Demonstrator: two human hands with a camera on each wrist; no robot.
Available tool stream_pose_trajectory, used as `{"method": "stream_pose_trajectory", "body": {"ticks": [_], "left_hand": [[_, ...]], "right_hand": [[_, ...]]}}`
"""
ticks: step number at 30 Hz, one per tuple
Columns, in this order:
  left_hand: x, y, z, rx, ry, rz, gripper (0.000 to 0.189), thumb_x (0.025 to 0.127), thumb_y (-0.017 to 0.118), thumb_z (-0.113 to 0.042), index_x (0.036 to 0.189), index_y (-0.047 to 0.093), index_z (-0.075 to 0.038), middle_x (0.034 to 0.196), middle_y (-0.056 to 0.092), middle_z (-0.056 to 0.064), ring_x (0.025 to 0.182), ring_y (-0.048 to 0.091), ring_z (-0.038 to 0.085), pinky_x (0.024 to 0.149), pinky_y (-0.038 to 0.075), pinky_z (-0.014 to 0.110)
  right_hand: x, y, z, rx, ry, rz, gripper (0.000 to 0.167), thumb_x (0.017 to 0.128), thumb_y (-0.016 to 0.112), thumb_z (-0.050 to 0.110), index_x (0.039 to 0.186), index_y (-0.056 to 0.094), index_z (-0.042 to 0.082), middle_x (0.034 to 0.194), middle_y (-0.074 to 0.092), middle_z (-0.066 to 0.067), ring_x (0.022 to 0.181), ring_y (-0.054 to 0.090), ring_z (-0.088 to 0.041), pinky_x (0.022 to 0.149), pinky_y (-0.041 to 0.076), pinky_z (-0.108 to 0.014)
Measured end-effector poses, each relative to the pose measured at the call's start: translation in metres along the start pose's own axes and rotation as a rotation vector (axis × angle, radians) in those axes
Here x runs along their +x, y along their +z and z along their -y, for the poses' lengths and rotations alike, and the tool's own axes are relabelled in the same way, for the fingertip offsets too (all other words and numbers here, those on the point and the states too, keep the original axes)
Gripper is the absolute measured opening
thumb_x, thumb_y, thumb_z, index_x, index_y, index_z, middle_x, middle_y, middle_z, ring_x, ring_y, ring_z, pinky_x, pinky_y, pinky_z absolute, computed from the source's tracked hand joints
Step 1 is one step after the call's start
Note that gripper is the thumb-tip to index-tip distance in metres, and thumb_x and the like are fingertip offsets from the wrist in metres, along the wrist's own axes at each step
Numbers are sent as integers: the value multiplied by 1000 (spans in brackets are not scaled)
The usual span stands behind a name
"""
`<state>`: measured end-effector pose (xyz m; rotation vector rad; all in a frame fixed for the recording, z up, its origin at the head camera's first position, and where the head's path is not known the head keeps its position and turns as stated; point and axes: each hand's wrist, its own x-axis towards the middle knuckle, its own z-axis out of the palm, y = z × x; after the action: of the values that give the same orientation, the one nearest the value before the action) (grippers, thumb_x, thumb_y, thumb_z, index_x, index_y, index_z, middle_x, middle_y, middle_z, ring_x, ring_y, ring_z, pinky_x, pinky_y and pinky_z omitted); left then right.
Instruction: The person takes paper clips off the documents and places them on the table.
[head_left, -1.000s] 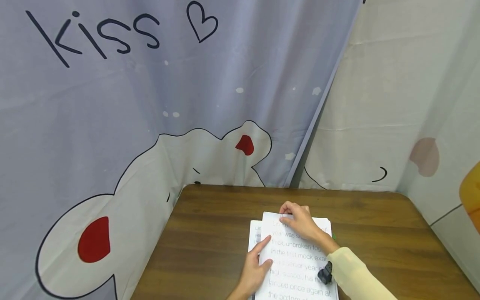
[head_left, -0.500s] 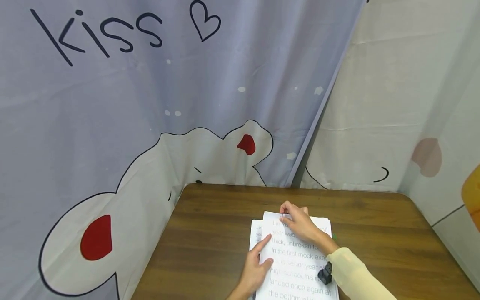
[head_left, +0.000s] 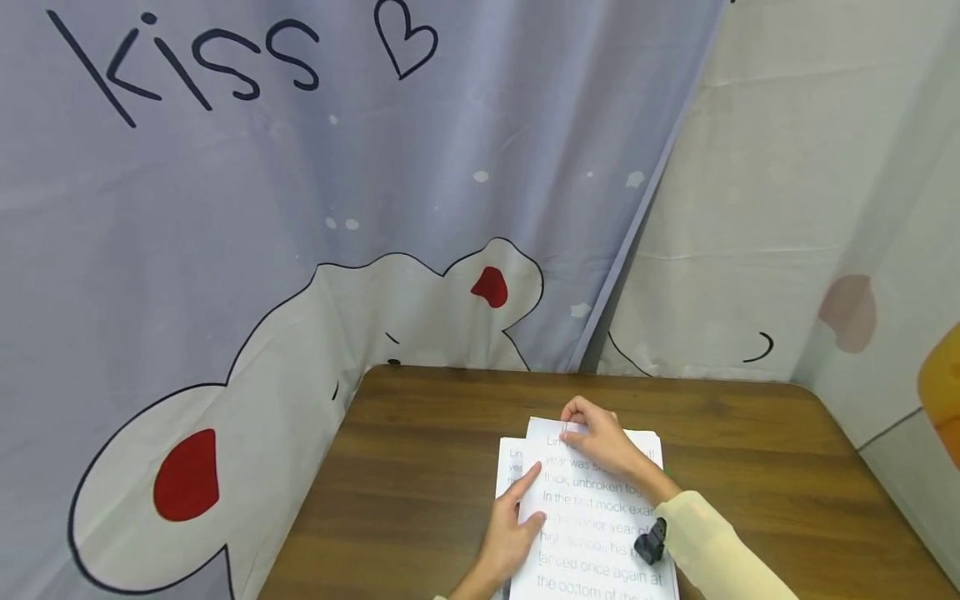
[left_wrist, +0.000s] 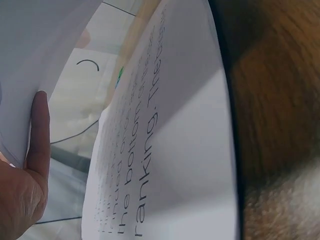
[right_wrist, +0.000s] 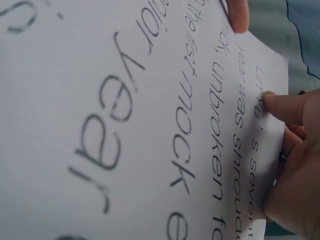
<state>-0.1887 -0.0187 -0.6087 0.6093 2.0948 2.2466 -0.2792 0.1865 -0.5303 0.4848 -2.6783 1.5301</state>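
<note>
In the head view a stack of white printed sheets point(head_left: 600, 533) stands tilted over the table, held in both hands. The left hand point(head_left: 506, 533) grips the stack's left edge. In the left wrist view one finger point(left_wrist: 39, 132) lies along the underside of the lifted sheets. The right hand point(head_left: 603, 442) pinches the top edge between thumb and fingers, beside the first line of print. Its thumb point(right_wrist: 285, 107) presses on the front face in the right wrist view, other fingers behind. A thin line shows at these fingertips, too small to name. Another printed page point(left_wrist: 175, 135) lies under the lifted sheets.
The wooden table point(head_left: 405, 467) spreads around the papers. Part of a lower page point(head_left: 508, 458) sticks out at the left of the stack. A black wrist device point(head_left: 651, 540) sits on the right cuff. Printed curtains point(head_left: 450, 167) hang behind the table.
The hands and the sheets stay almost in place. Only a slight shift of the head view and a small movement of the right hand show.
</note>
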Motion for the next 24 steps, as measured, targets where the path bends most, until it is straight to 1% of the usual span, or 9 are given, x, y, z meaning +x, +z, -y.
{"method": "stream_pose_trajectory", "body": {"ticks": [2, 4, 7, 9, 12, 15, 19, 24], "left_hand": [[0, 0, 0, -3, -3, 1, 79, 78, 51, 24, 150, 41, -6, 155, 38, 16, 136, 45, 32, 107, 45, 29], [-1, 0, 0, -13, -16, 2, 79, 78, 51, 24, 150, 41, -7, 155, 36, 16, 135, 46, 31, 106, 46, 29], [-1, 0, -1, -18, -30, 0, 79, 79, 50, 24, 150, 41, -9, 156, 36, 14, 135, 46, 30, 106, 46, 29], [-2, 0, -2, -18, -42, -4, 80, 79, 51, 24, 150, 42, -10, 156, 36, 11, 136, 45, 27, 107, 44, 27], [-2, 1, -3, -16, -47, -11, 79, 79, 51, 23, 150, 43, -12, 156, 37, 9, 136, 46, 25, 107, 44, 27], [-2, 2, -4, -16, -47, -15, 79, 79, 51, 23, 150, 43, -12, 156, 38, 8, 134, 48, 24, 106, 46, 27], [-1, 2, -3, -18, -46, -15, 79, 79, 51, 23, 150, 43, -12, 156, 39, 8, 133, 49, 23, 105, 46, 28], [-2, 1, 0, -6, -9, -12, 80, 78, 52, 24, 150, 43, -9, 155, 39, 13, 135, 46, 28, 108, 44, 29]], "right_hand": [[0, 1, -1, -5, -1, -7, 20, 89, 71, 9, 101, 58, 19, 92, 69, 5, 83, 61, -18, 73, 53, -28], [0, 2, -1, -12, 1, -16, 21, 89, 72, 10, 101, 59, 20, 93, 69, 6, 89, 58, -19, 81, 48, -31], [0, 3, -1, -8, 9, -27, 20, 89, 72, 9, 101, 59, 19, 92, 69, 7, 91, 57, -19, 85, 44, -34], [0, 4, -1, 2, 16, -37, 19, 89, 72, 9, 102, 60, 16, 91, 70, 6, 89, 59, -19, 84, 46, -32], [1, 5, -1, 31, 29, -48, 19, 89, 71, 7, 103, 60, 13, 90, 70, 3, 79, 64, -18, 73, 52, -28], [2, 6, -2, 52, 40, -57, 19, 89, 71, 6, 103, 60, 13, 89, 70, 1, 74, 65, -17, 65, 54, -26], [3, 6, -2, 64, 46, -61, 20, 88, 72, 5, 102, 61, 14, 88, 70, -1, 73, 65, -17, 65, 53, -25], [3, 5, -2, 90, 53, -65, 19, 89, 71, 5, 104, 61, 12, 87, 68, -4, 73, 63, -18, 65, 53, -24]]}}
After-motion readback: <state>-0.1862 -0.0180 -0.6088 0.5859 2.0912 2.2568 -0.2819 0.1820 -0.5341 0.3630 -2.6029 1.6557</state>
